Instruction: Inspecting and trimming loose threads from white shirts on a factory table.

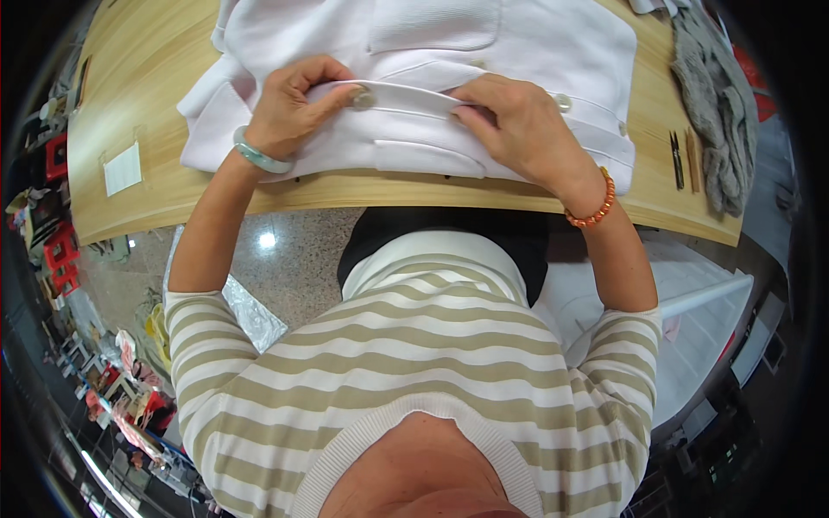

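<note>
A white knit cardigan [319, 34] lies spread on the wooden table in front of me. My left hand [302, 104], with a pale green bangle at its wrist, pinches the edge of its button band beside a large pearly button [362, 97]. Farther right along the same band, my right hand [514, 121] grips the edge between thumb and fingers; an orange bead bracelet circles that wrist. The band is lifted slightly between the two hands. Another button [563, 103] shows just right of my right hand. A pocket panel [432, 24] lies beyond the band.
On the light wooden table [129, 78], a white paper square [123, 170] sits at the left. Toward the right are black tweezers [676, 161], a thin wooden stick [693, 161] and a crumpled grey knit [717, 104]. A whitish translucent bin [699, 302] stands below the table's right side.
</note>
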Demonstrator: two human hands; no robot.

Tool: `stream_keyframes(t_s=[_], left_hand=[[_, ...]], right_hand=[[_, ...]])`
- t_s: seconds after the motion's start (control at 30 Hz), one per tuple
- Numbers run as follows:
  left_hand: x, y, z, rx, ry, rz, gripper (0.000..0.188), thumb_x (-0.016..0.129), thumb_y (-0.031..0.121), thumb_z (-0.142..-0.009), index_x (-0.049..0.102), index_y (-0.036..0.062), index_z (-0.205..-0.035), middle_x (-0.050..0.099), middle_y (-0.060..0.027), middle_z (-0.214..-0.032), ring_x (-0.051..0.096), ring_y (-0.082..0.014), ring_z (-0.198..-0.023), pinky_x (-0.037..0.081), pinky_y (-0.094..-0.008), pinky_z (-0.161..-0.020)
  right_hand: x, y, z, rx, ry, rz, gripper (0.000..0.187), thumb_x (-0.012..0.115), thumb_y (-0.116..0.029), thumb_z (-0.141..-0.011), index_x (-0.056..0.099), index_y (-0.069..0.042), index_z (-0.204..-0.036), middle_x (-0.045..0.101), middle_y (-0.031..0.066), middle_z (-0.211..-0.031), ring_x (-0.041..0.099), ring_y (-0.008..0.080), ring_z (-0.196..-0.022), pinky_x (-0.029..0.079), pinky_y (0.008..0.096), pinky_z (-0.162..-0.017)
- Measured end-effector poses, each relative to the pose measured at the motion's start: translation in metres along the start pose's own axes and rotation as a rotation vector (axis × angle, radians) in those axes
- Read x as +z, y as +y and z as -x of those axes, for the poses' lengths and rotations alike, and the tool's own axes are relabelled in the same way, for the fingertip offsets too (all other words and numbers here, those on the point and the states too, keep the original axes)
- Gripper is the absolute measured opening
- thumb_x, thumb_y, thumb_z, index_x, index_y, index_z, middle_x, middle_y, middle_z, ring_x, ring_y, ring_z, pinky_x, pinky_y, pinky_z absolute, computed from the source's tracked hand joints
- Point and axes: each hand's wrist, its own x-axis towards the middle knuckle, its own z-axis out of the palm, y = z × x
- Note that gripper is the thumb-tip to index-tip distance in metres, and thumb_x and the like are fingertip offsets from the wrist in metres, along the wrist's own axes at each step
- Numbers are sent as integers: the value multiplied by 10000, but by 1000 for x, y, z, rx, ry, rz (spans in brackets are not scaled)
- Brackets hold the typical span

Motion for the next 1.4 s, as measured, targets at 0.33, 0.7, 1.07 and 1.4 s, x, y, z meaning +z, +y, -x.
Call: stream_keyframes(t_s=[0.33,0.7,1.07,1.4], left_hand=[[67,61,-20,580,126,-539,318,750,197,-728,637,100,-1009,650,-56,-911,591,-250,-907,382,-357,-862],[98,50,-28,441,-60,-587,129,698,104,-656,603,76,-739,583,-43,-691,558,-239,-737,384,-367,-707],[93,40,-29,428,-74,-504,184,703,114,-632,532,66,-680,551,-77,-679,533,-261,-715,375,-363,-694],[102,38,-28,507,-30,-554,195,664,31,-571,589,69,-746,470,-55,-621,457,-243,-642,331,-335,-664]], right_hand=[[-11,4,19,73,101,-227,119,651,-20,-820,684,9,-931,636,97,-784,552,164,-611,457,269,-594],[10,-2,37,-182,297,-235,134,650,53,-771,641,12,-898,628,113,-864,622,260,-690,491,306,-594],[11,1,37,124,131,-272,119,659,-94,-799,622,5,-853,591,155,-831,618,338,-753,490,398,-680],[21,-1,41,40,194,-433,96,631,-7,-768,560,22,-827,553,133,-784,576,284,-673,467,352,-627]])
